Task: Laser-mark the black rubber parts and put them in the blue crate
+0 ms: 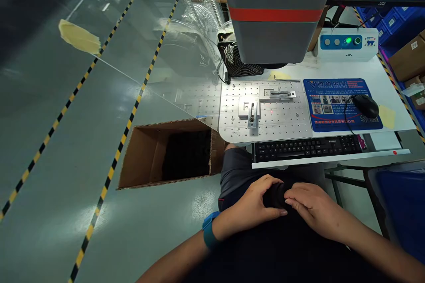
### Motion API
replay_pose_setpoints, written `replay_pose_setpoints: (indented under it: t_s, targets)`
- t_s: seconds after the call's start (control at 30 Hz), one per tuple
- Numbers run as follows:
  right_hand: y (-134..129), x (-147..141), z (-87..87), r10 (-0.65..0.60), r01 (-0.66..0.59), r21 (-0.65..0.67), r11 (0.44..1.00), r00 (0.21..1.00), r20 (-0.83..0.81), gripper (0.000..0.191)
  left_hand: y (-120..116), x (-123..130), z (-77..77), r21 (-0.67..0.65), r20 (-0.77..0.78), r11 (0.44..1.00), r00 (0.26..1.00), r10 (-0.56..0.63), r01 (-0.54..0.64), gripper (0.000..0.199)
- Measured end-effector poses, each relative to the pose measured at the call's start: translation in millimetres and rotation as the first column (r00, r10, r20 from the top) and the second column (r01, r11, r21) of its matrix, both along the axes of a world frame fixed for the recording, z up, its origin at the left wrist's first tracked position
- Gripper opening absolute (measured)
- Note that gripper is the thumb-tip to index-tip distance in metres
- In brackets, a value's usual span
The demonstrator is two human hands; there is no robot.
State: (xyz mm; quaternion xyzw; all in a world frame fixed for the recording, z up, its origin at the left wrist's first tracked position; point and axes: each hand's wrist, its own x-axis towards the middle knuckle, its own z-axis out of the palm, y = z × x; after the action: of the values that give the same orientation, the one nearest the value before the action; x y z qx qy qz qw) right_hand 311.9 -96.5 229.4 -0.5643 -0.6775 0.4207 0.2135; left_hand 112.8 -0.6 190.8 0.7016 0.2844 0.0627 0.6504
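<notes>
Over my lap, my left hand [255, 203] curves its thumb and fingers around a small black, rounded piece [275, 195]. It is dark against my dark clothing, so its kind cannot be made out. My right hand [314, 208] has its fingers pressed together at the right side of the same piece. A teal band [210, 231] circles my left wrist. Beyond the hands, a black keyboard [305, 148] lies on a pull-out tray. Above it is a perforated metal plate [285, 124] with two bracket-like stops [252, 115] fixed on it.
A grey machine head [275, 40] with a red stripe overhangs the plate. On the right are a mouse [365, 106], a mouse pad [327, 117] and a control box [348, 44]. An open cardboard box [142, 157] with dark contents sits left, below a clear panel [186, 70]. A fan [239, 59] stands behind.
</notes>
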Motion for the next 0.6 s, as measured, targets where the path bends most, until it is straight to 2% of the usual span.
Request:
replay_pose_setpoints:
  t_s: [0.33,0.47,0.6]
  targets:
    - [6,4,6.9,0.007,-0.007,-0.086,0.996,1.000,-0.005,0.017,1,3,0.5,-0.005,-0.033,1.000,0.999,-0.022,0.022,0.053]
    - [6,4,0.0,-0.080,0.066,-0.140,0.988,0.992,-0.097,0.019,0,5,5.1,-0.006,-0.072,1.000,0.997,-0.014,0.014,0.052]
    - [5,2,-5.1,-0.182,0.162,-0.166,0.973,0.977,-0.113,0.023,-2,7,9.8,-0.009,-0.110,1.000,0.994,-0.009,0.008,0.053]
